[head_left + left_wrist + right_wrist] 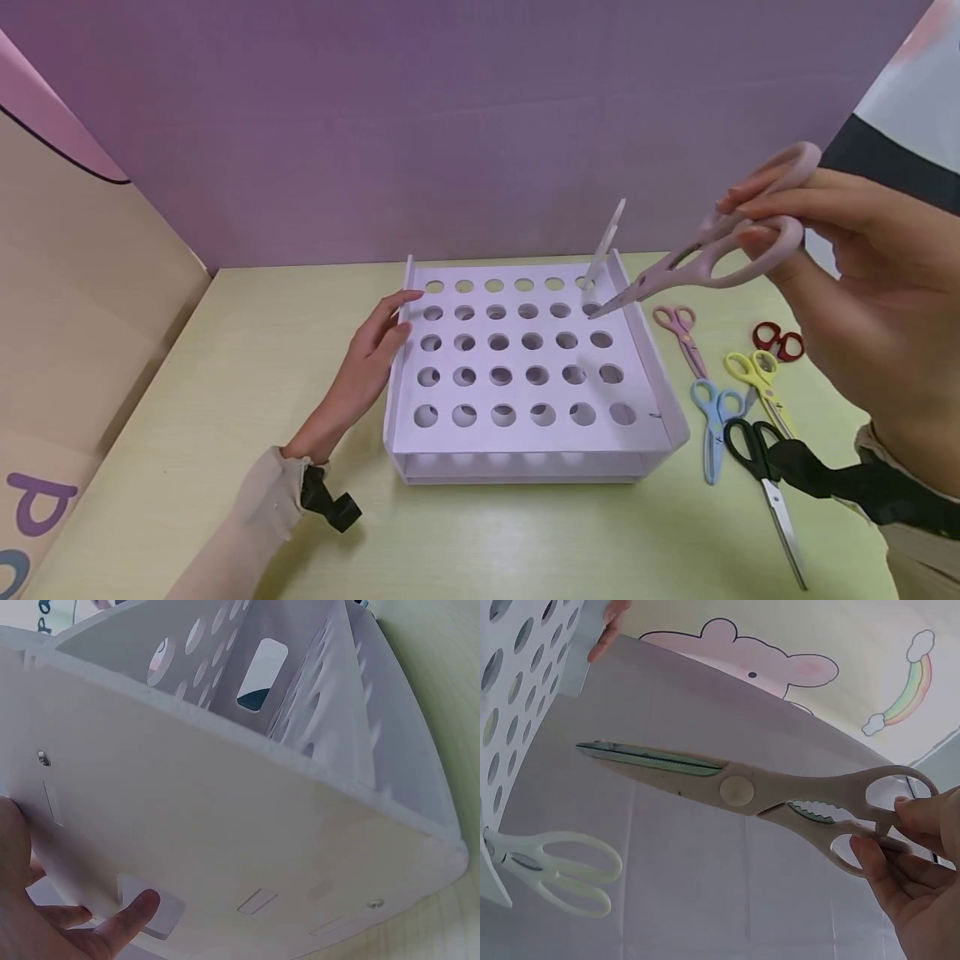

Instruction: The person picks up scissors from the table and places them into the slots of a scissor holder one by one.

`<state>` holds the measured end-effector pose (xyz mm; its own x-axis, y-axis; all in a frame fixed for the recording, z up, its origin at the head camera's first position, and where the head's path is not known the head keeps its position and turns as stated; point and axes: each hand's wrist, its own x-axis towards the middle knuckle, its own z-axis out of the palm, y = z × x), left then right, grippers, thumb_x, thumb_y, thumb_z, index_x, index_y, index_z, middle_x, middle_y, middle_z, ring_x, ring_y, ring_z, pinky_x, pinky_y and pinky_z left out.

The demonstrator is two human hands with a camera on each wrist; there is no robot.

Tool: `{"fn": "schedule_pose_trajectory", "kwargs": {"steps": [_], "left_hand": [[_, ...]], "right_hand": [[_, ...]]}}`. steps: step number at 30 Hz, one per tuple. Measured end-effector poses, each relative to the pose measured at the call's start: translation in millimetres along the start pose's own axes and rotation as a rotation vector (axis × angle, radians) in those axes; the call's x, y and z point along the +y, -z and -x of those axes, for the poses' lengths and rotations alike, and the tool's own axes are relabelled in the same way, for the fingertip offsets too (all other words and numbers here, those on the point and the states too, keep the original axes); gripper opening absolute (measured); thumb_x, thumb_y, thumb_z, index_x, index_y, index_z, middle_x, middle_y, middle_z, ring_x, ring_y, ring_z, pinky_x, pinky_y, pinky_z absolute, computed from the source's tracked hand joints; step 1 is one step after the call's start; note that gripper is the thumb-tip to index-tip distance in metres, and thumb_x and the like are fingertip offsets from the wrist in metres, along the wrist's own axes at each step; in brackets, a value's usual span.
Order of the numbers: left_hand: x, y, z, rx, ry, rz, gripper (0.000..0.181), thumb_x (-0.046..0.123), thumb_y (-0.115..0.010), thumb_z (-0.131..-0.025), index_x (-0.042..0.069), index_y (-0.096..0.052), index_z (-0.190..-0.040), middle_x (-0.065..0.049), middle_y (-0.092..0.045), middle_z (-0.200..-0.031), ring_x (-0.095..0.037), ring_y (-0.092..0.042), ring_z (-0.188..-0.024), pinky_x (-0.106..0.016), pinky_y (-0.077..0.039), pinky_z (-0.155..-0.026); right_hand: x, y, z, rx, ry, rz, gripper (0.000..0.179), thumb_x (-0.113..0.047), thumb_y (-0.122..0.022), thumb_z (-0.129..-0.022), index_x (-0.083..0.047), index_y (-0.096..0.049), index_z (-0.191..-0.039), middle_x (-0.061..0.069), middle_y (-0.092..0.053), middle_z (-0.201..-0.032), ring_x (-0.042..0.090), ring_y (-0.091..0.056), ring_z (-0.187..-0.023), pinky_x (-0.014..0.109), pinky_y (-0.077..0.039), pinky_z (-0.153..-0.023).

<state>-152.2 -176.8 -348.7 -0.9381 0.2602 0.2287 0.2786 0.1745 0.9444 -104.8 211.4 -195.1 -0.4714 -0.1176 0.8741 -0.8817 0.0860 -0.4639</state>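
My right hand [877, 283] holds a pair of pale pink scissors [651, 282] by the handle loops. The blades are together and point down-left, with the tip over the back right of a white rack [480, 438] with rows of round holes. In the right wrist view the scissors [737, 791] show a round pivot and greenish blade edges. A pair of white scissors [602, 246] stands handles-up in a back-right hole. My left hand [369, 354] touches the rack's left side; in the left wrist view the thumb lies by the side panel's cutout.
Right of the rack lie pink scissors [686, 337], red-handled scissors [791, 346], yellow scissors [763, 383], light blue scissors [714, 425] and black-handled scissors [780, 521], some overlapping. A purple wall [420, 133] rises behind the pale table [225, 400].
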Motion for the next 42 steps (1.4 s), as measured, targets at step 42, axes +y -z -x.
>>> {"fn": "schedule_pose_trajectory", "kwargs": {"steps": [42], "left_hand": [[-4.3, -2.1, -2.1, 0.014, 0.009, -0.005, 0.039, 0.016, -0.040, -0.106, 0.019, -0.046, -0.144, -0.011, -0.048, -0.143, -0.034, -0.057, -0.116, -0.033, -0.055, -0.088]], "right_hand": [[61.1, -83.8, -46.1, -0.165, -0.022, 0.303, 0.013, 0.008, -0.073, -0.083, 0.005, -0.075, -0.095, 0.008, -0.074, -0.096, 0.009, -0.071, -0.090, 0.023, -0.055, -0.084]]}}
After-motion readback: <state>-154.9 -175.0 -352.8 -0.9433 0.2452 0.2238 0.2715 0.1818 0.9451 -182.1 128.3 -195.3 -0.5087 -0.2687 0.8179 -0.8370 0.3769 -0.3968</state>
